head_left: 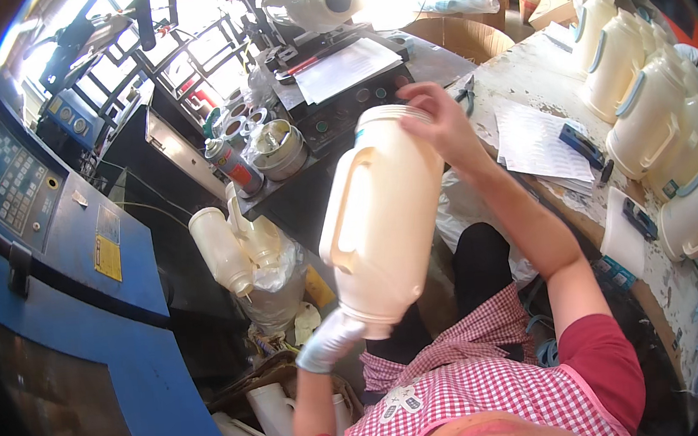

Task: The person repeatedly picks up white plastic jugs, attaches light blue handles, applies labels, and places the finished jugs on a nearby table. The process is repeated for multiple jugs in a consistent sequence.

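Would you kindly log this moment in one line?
Left hand: gloved, at lower end of cream plastic handled jug | right hand: at upper rim

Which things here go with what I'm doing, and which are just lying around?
Likely part of the job:
- cream jug, left hand at its lower end, right hand by its rim
- similar jugs on the table

Probably just lying about:
- spray can
- metal tin
- papers
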